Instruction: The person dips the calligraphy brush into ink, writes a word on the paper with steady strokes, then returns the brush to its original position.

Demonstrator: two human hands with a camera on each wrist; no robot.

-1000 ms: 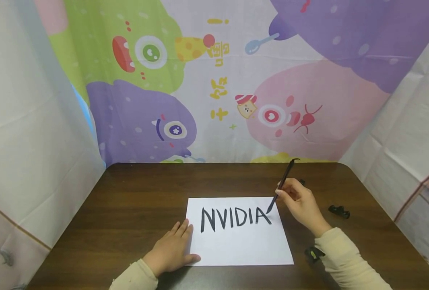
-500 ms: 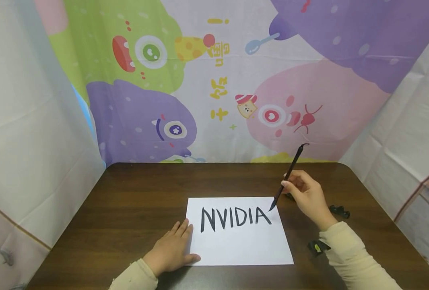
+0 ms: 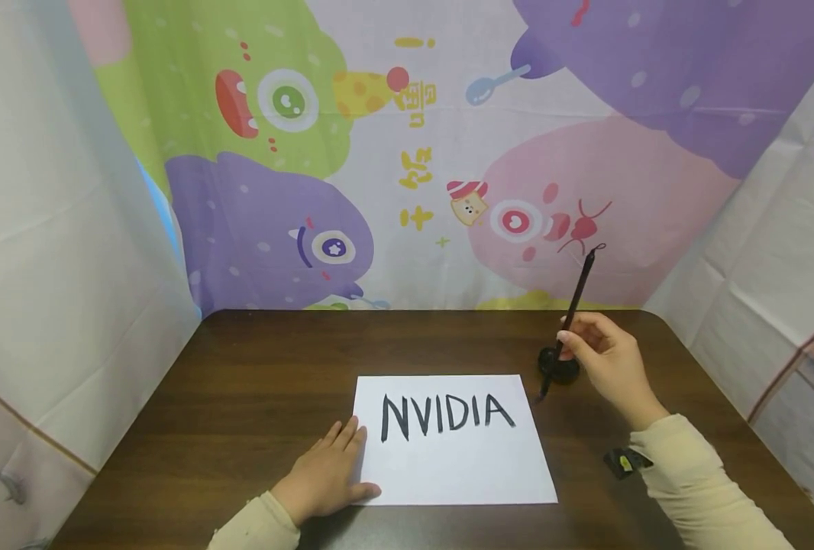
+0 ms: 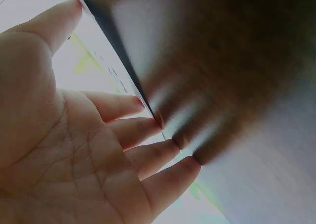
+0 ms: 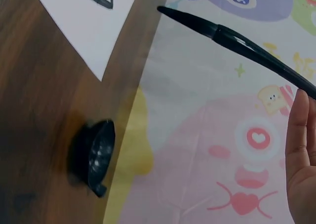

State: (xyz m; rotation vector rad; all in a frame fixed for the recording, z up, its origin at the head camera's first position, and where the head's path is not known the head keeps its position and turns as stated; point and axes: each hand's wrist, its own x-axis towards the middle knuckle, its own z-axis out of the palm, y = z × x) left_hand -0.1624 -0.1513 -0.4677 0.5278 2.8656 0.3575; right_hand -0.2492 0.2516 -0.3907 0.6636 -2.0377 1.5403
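A writing brush [image 3: 579, 290] with a dark handle and a hanging loop is pinched by my right hand [image 3: 613, 365]. Its black tip points down, just off the paper's right edge, and stands apart from the sheet. Behind the brush sits a small black ink dish [image 3: 566, 372]; in the right wrist view the dish [image 5: 102, 155] looks glossy inside. My left hand [image 3: 327, 467] lies with spread, straight fingers on the left edge of the white paper [image 3: 448, 473]. "NVIDIA" is brushed in black across its upper half. The left wrist view shows the fingertips [image 4: 190, 164] touching down at the paper's edge.
The brown wooden table [image 3: 228, 397] has rounded far corners. A cartoon-printed curtain [image 3: 407, 267] hangs along its far edge, and pale curtains [image 3: 730, 305] close both sides. A black wrist device [image 3: 625, 462] sits at the right sleeve.
My right hand has lifted the brush off the letter A and carried it right and away from me, toward the ink dish, uncovering the dish. My left hand stays in place.
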